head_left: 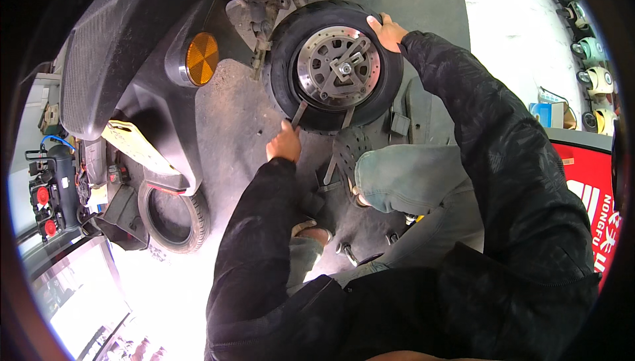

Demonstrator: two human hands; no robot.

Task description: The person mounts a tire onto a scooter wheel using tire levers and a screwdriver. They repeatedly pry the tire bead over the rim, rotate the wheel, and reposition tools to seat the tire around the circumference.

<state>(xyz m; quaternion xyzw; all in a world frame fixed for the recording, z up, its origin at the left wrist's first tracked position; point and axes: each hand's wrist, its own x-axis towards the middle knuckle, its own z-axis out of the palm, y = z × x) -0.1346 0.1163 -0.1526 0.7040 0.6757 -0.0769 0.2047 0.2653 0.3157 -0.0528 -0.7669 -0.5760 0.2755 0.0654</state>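
A wheel with a black tyre and a silver brake disc lies in front of me. My left hand is closed on a metal tyre lever, whose tip reaches the rim at the wheel's lower left. A second metal lever crosses the lower side of the tyre and extends down past a dark perforated shoe. My right hand grips the tyre's upper right edge, fingers curled over it.
A dark scooter body with an orange reflector and fork parts stand left and above. A loose tyre and an air compressor are at left. A red box and a row of small vehicles are at right.
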